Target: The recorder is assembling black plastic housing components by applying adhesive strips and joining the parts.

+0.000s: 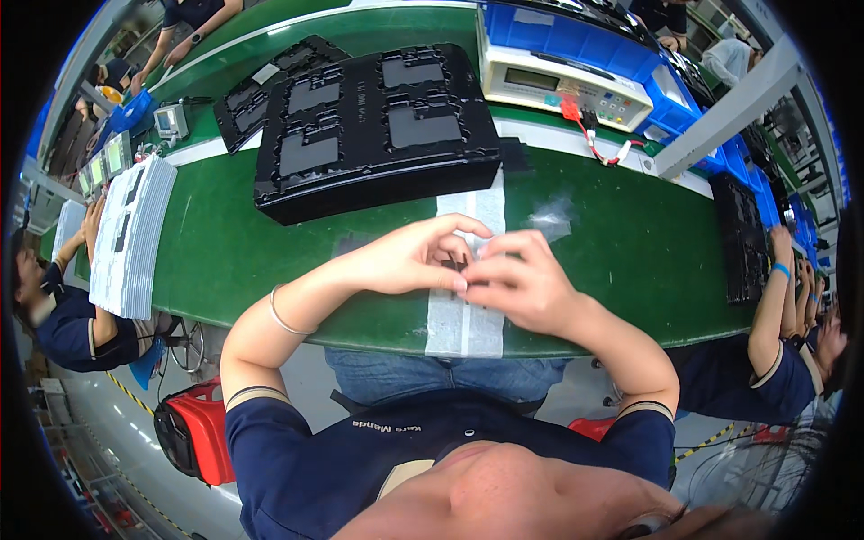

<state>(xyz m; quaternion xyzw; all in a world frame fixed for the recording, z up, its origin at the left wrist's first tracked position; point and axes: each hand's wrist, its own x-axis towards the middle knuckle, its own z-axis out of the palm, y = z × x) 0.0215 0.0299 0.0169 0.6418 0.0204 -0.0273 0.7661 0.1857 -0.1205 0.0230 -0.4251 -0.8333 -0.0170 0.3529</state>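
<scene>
Both hands meet over the white strip (465, 315) that runs near-to-far across the green table (621, 243). The left hand (409, 256) and the right hand (522, 279) are pressed together at the fingertips, pinching a small dark part (456, 264) between them. The part sits just above the strip, near the table's near edge. Most of it is hidden by the fingers, so its long axis and the way it points cannot be told. A thin bangle (286, 315) circles the left wrist.

Just beyond the hands lies a stack of black moulded trays (378, 117), its long side running left to right, with a second black tray (270, 85) behind it to the left. To the far right stands a beige meter (562, 85) with red clips on leads (594, 135), in front of blue bins (576, 40). A pile of white sheets (130, 234) lies at the left end of the table. Another black tray (742, 238) lies at the right end, where another person's arm (774, 297) reaches in. A further person sits at the left (63, 315).
</scene>
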